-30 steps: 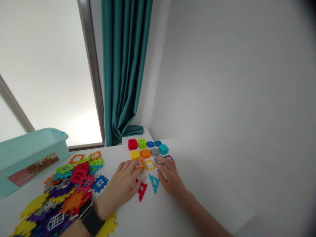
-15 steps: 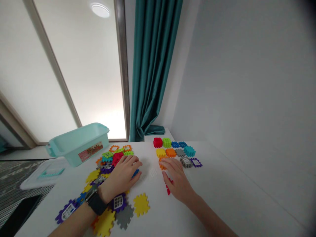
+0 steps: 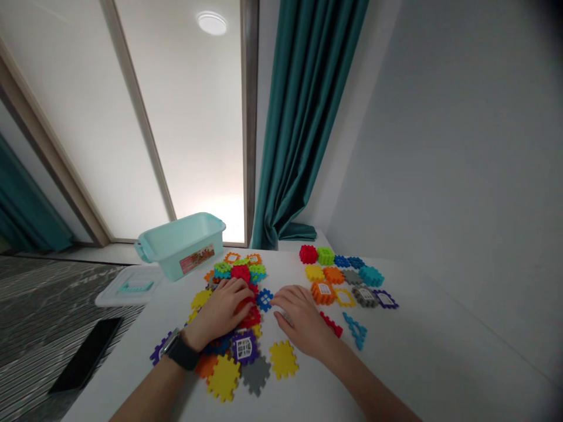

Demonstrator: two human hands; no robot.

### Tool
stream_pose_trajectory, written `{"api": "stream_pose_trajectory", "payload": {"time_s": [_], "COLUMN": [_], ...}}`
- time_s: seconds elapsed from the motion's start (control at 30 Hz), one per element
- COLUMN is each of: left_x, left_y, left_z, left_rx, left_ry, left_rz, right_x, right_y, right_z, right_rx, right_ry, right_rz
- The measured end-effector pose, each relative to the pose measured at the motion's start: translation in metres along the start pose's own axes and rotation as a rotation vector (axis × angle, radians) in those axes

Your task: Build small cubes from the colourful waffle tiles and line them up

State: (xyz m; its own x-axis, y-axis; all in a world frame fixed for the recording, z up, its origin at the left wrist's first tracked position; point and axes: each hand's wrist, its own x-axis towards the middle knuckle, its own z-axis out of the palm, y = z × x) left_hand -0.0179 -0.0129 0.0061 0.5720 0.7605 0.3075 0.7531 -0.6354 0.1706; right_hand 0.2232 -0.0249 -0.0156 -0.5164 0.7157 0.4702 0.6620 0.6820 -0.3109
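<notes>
My left hand (image 3: pixel 223 312) rests palm down over a heap of gear-edged building tiles, fingers spread and bent across red tiles (image 3: pixel 250 317). I cannot make out a tile gripped in it. My right hand (image 3: pixel 299 319) hovers to the right of the heap, thumb apart from the fingers, its fingertips close to a blue tile (image 3: pixel 264 300). Part of a whitish thing shows beneath it, too hidden to name. Below the hands lie a purple window tile (image 3: pixel 244 348), a grey tile (image 3: pixel 255 375) and yellow tiles (image 3: pixel 284 360).
Sorted tiles stand at the right: a red stack (image 3: pixel 308 254), a green stack (image 3: pixel 326 256) and an orange stack (image 3: pixel 322 292). Nearer lie a red strip (image 3: pixel 331 324) and a blue strip (image 3: pixel 355 331). A mint bin (image 3: pixel 180 240), its lid (image 3: pixel 129 287) and a black phone (image 3: pixel 85 356) are left.
The view has turned left. My right hand has moved left, away from the orange stack, uncovering a yellow frame tile and a blue strip. My left hand has shifted left over the heap, uncovering the blue tile.
</notes>
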Motion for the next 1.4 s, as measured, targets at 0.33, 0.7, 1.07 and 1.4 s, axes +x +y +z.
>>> {"api": "stream_pose_trajectory", "payload": {"time_s": [0.33,0.7,1.07,1.4], "left_x": [-0.017,-0.024,-0.022,-0.022], "left_y": [-0.012,-0.015,-0.016,-0.014], "left_z": [-0.005,-0.007,-0.003,-0.012], "left_rx": [-0.044,-0.043,-0.048,-0.140], "left_ry": [-0.013,-0.042,-0.018,-0.087], "left_rz": [0.006,-0.058,-0.045,-0.041], "right_x": [-0.013,-0.022,-0.022,-0.022], "right_y": [-0.018,-0.007,-0.006,-0.004], "right_z": [0.026,0.016,0.017,0.015], "right_rx": [0.131,0.234,0.303,0.305], "right_ry": [-0.027,0.068,0.156,0.181], "right_rz": [-0.005,-0.013,-0.005,0.004]}}
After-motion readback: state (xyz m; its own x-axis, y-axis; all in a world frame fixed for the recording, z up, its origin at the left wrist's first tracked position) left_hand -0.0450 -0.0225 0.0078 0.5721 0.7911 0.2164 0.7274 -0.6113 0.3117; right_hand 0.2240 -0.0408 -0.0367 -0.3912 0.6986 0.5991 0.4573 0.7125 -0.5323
